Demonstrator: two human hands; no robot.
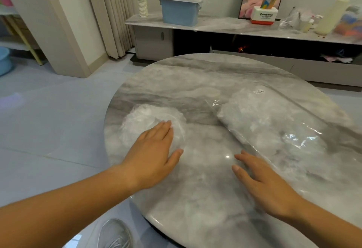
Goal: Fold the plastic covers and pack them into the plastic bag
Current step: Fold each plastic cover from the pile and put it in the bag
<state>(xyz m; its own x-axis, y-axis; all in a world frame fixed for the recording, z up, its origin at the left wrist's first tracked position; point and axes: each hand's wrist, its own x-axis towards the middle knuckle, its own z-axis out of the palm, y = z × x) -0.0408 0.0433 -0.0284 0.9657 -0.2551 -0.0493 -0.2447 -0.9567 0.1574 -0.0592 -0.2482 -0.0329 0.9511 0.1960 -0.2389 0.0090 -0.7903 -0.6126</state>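
A round marble table [195,83] filled the room's middle. On its right side lay the clear plastic bag [274,122], stuffed with covers; the right hand [262,181] rested flat at its near edge, fingers straight. On the left, a crumpled plastic cover [145,118] sat under the left hand [152,149], its fingers straight and pressing.

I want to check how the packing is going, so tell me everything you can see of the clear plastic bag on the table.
The clear plastic bag is thin, glossy film whose creases catch the light. It lies flat and diagonally on the right part of the round marble table, filled with crumpled whitish covers, mostly toward its far end. A small white label sits near its far edge. The right hand reaches its near edge with straight fingers; contact is unclear.
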